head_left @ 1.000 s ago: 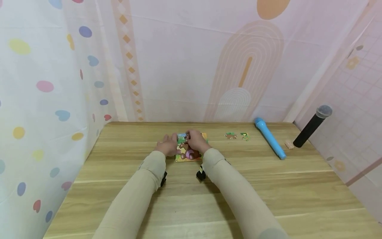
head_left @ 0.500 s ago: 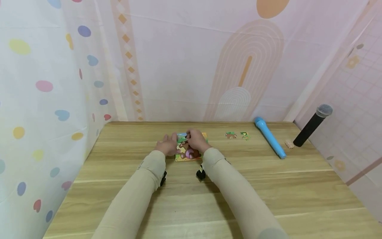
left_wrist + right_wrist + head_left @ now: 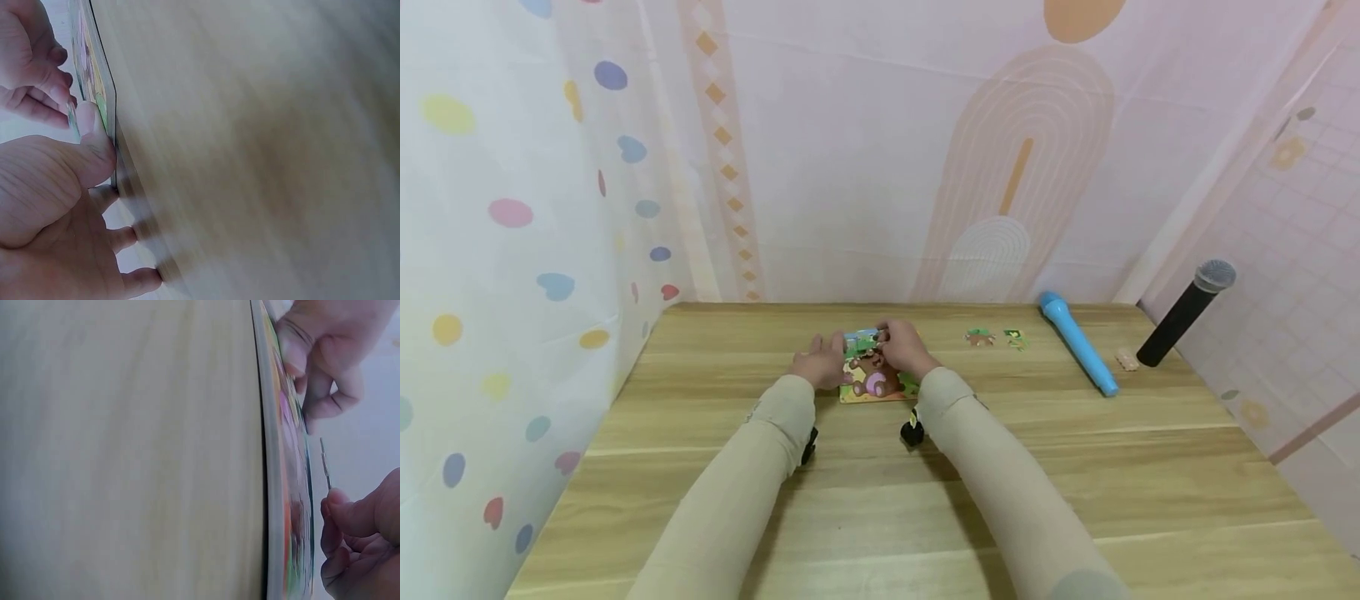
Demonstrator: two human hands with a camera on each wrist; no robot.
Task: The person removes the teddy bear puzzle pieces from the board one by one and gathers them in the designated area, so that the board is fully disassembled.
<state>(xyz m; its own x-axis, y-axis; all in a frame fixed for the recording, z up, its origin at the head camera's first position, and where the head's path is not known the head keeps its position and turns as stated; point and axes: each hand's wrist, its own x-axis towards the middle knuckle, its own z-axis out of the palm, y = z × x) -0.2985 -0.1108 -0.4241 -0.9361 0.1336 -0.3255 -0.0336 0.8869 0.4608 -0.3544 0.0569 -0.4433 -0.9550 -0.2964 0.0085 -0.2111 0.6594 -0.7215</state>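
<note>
A colourful jigsaw puzzle board (image 3: 874, 395) with a brown bear on it lies flat on the wooden table. My right hand (image 3: 908, 348) is over its upper right part and pinches a thin puzzle piece (image 3: 325, 464) between thumb and fingertips. In the right wrist view that piece stands edge-on, a small gap above the board's face. My left hand (image 3: 820, 367) stays at the board's left edge. Its thumb (image 3: 94, 134) presses on the board's margin, while its other fingers spread with their tips down on the table.
Two groups of loose puzzle pieces, one brown and green (image 3: 980, 337), one green and yellow (image 3: 1016, 338), lie to the right. Beyond them are a blue microphone (image 3: 1081, 346), a small beige piece (image 3: 1127, 360) and a black microphone (image 3: 1180, 323). Patterned curtain (image 3: 850, 167) borders the table.
My right hand has shifted slightly right and away from me with the pinched piece, uncovering more of the bear picture. The left hand has kept its place at the board's edge.
</note>
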